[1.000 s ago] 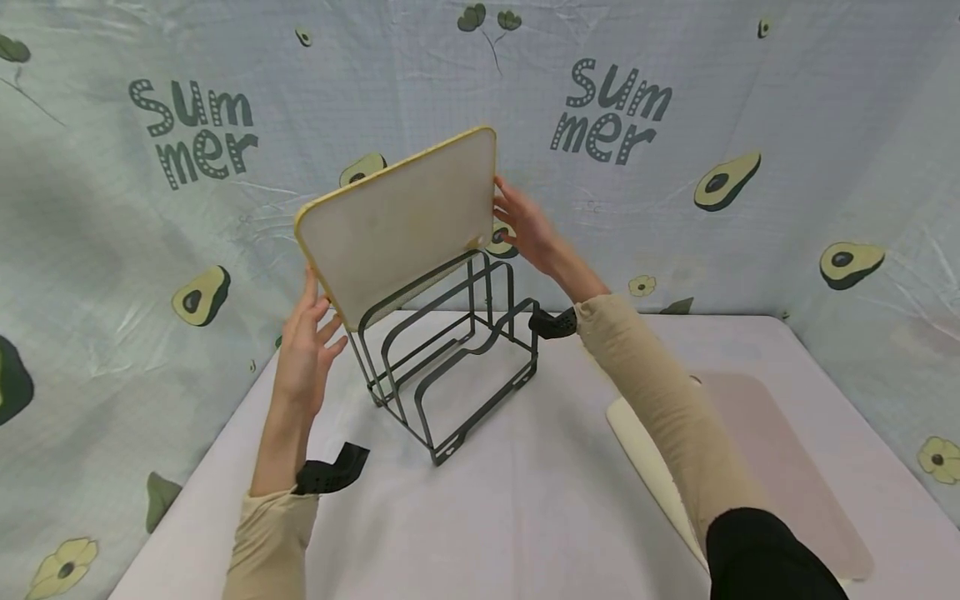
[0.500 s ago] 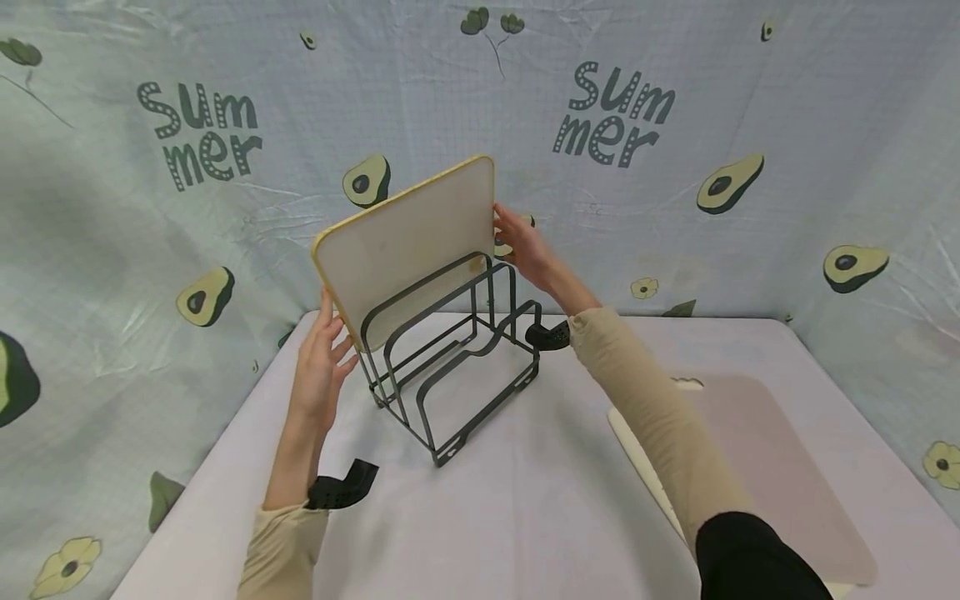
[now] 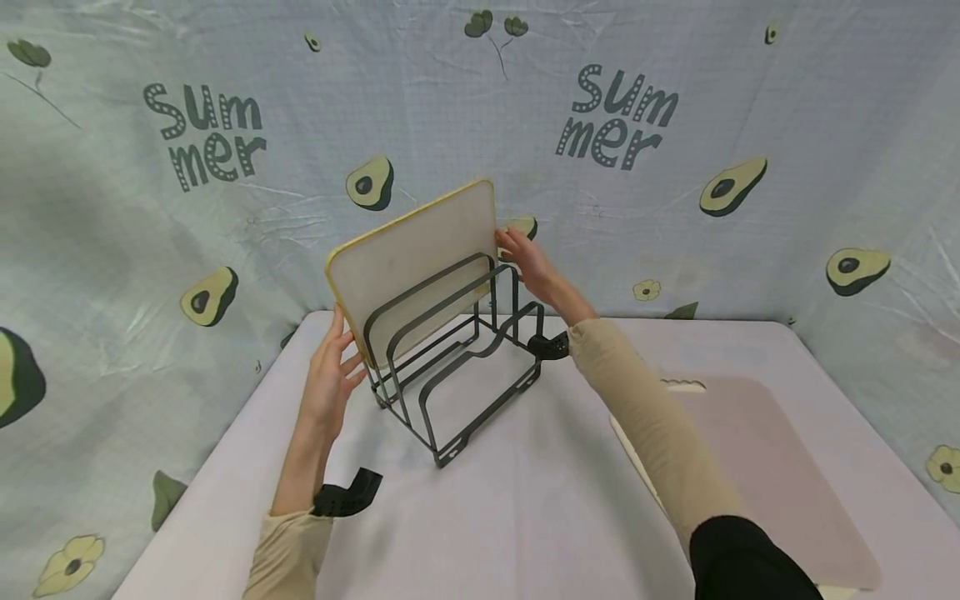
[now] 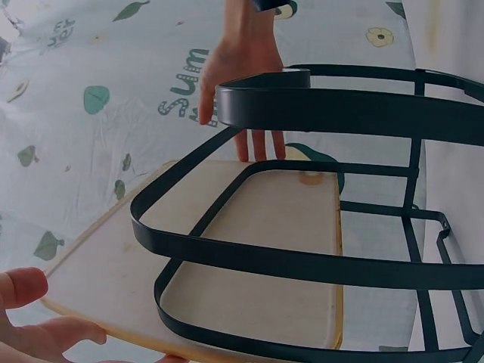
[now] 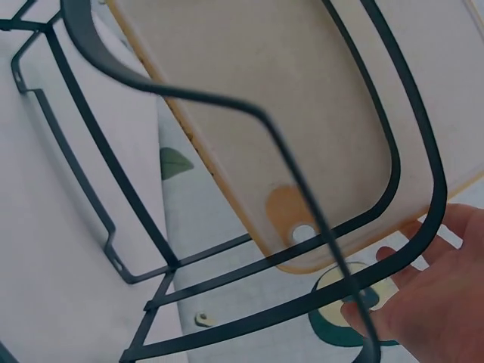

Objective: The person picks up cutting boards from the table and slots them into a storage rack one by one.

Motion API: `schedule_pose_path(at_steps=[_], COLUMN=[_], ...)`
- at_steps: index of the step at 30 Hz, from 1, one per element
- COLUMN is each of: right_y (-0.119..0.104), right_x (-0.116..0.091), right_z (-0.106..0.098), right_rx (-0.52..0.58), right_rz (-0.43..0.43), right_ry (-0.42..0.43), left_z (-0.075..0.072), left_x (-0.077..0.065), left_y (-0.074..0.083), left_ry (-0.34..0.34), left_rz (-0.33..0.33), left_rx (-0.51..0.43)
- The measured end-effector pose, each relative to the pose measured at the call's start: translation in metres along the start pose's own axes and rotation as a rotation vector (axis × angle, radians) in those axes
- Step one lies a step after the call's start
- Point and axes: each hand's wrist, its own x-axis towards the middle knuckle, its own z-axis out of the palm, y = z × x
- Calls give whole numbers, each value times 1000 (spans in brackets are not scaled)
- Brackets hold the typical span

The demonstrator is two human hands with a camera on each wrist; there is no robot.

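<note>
A pale cutting board (image 3: 420,267) with a yellow rim tilts upright in the dark metal rack (image 3: 450,350). Its lower part sits behind the rack's back hoops. My left hand (image 3: 327,379) holds the board's left edge; in the left wrist view, its fingers (image 4: 64,333) are at the rim. At the opposite edge is my right hand (image 3: 534,265), also holding the board, its lower fingers spread apart. The right wrist view shows the board's corner with a round hole and a tan patch (image 5: 283,212), seen through the hoops.
On the right of the white table (image 3: 547,500) lies a pinkish flat board (image 3: 772,467) with a handle slot, over a cream one (image 3: 836,592). My right sleeve (image 3: 645,408) crosses above them. A printed sheet (image 3: 450,100) hangs behind the table.
The cutting board has come down and slightly right, deeper into the rack. Both hands have lowered with it at its edges. The rack stays in place.
</note>
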Motion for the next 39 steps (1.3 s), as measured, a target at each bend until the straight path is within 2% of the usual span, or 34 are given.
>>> schedule_pose_path(at_steps=[8,15,19,20,23,26,30,33,36,39], right_y=[12,13,11,11,12,19,41,47,41,26], right_x=[-2,-1,-2,-3,-2,1,17,21,17,3], right_z=[1,3,3,2,0,-6,-21,-26,-23,-15], right_rx=[-1,-13,-43,-53,-85,-105,-134,-163,-157,-150], right_rz=[13,39,73,80,93,94,77,81,101,151], right_ry=[5,-10,-18,-21,-36,-49,-82,-96,-96,-92], left_z=[0,0,-3,-7,-8,-6,1,3,3,3], left_x=[1,1,5,8,10,7,1,-1,-1,0], left_y=[-8,-13,-25,-33,-39,-38,-28,-27,-30,-34], left_ry=[9,20,17,8,1,7,18,17,23,29], left_rz=[-22,-39,-10,21,36,27,-32,-57,-66,-69], left_rx=[40,26,28,23,27,30,19,0,-5,2])
